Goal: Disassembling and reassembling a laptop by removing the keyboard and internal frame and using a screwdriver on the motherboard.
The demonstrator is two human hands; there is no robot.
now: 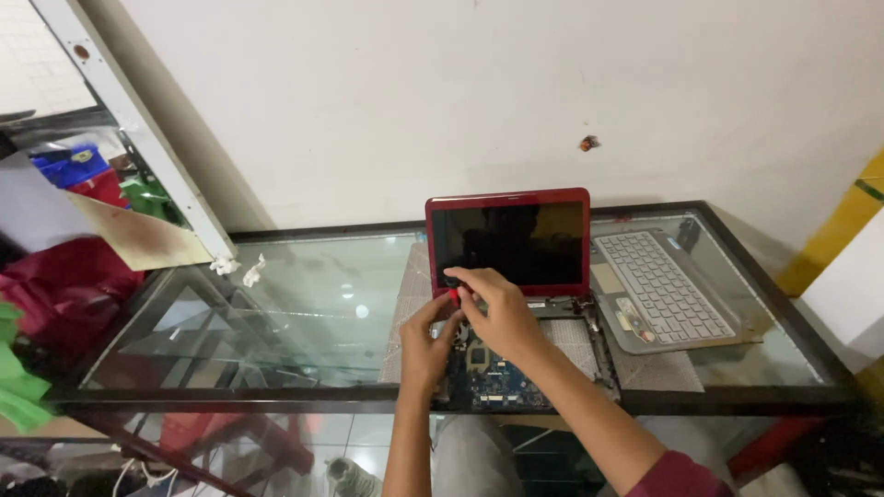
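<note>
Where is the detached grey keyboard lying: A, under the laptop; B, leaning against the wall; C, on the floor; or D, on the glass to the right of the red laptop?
D: the grey keyboard lies flat on the glass table, right of the red laptop.

Laptop screen (511, 241): dark, rectangular, framed in red, upright at the middle of the desk's (304, 304) far edge. Blue box (69, 166) beyond the desk's far-left corner.

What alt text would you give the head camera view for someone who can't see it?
Two bare hands, left hand and right hand, work at the hinge of an opened red laptop with its circuit board exposed on a glass table. A detached grey keyboard lies to the right.
</note>
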